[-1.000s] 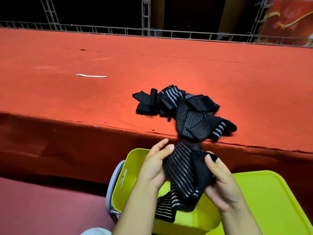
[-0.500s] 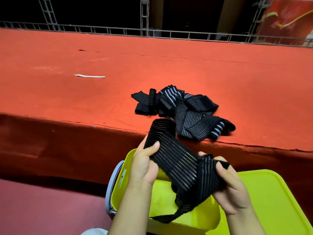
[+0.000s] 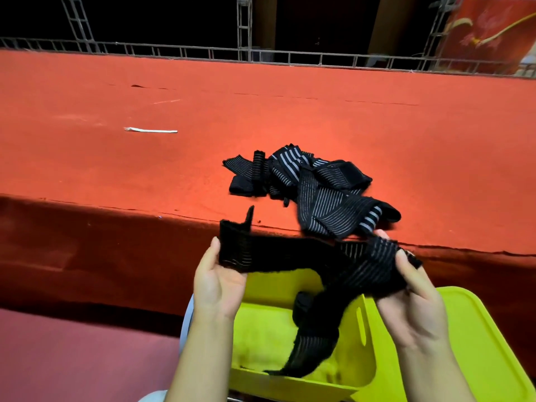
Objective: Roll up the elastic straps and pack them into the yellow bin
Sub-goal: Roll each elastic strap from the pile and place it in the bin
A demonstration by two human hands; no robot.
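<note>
A black elastic strap (image 3: 290, 256) with thin white lines is stretched between my hands above the yellow bin (image 3: 368, 372). My left hand (image 3: 216, 281) pinches its left end, which folds upward. My right hand (image 3: 412, 300) grips the bunched right part, and the strap's loose tail hangs down into the bin. A tangled pile of more black striped straps (image 3: 316, 192) lies on the red table (image 3: 145, 169), close to its front edge, just beyond my hands.
A yellow lid (image 3: 475, 352) lies to the right of the bin. A thin white strip (image 3: 150, 130) rests on the table at the left. A metal truss rail (image 3: 261, 56) runs along the table's far edge. A darker red floor (image 3: 72, 358) lies below left.
The strap was bunched between my hands a second ago. My hands have drawn apart and pulled it out into a long band, with its tail dropping into the bin.
</note>
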